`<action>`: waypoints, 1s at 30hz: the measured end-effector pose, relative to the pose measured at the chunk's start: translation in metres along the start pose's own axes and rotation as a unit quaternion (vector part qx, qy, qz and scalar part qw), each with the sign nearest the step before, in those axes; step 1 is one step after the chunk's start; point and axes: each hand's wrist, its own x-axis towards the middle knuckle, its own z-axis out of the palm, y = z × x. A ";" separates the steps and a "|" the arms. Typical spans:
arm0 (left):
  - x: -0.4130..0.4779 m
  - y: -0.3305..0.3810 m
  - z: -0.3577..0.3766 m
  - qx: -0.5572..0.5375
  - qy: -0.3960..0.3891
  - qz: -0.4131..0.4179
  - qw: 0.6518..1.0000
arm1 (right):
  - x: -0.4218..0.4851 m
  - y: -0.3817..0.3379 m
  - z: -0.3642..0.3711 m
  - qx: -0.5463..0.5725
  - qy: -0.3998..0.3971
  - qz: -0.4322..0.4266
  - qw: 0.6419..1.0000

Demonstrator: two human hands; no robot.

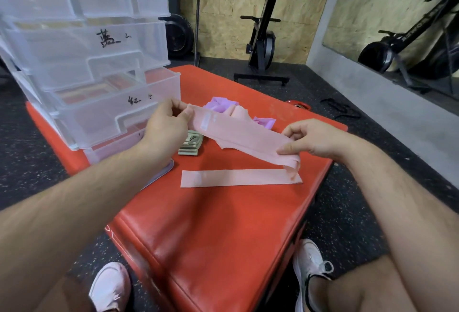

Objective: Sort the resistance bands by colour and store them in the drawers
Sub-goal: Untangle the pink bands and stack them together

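I see a pink band (238,135) held taut in the air over the red pad (223,224), just above a flat band (238,177) of the same pink. The left hand (166,125) pinches one end between thumb and forefinger. The right hand (313,137) pinches the other end, where the fabric sags in soft folds. I judge it light, limp and thin, so it is best gripped at both ends and laid flat before going into the drawers (99,113).
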 end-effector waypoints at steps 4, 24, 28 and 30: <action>-0.002 -0.011 -0.005 -0.003 0.010 -0.019 1.000 | -0.003 0.019 -0.008 -0.074 -0.019 0.034 0.996; -0.019 -0.080 0.006 0.184 -0.030 -0.070 0.980 | 0.018 0.069 0.010 0.039 0.030 0.125 0.991; -0.024 -0.085 0.007 0.246 -0.049 -0.072 0.965 | 0.024 0.081 0.016 -0.012 0.040 0.146 0.988; -0.026 -0.088 0.007 0.271 -0.057 -0.056 0.959 | 0.025 0.084 0.020 -0.037 0.040 0.150 0.987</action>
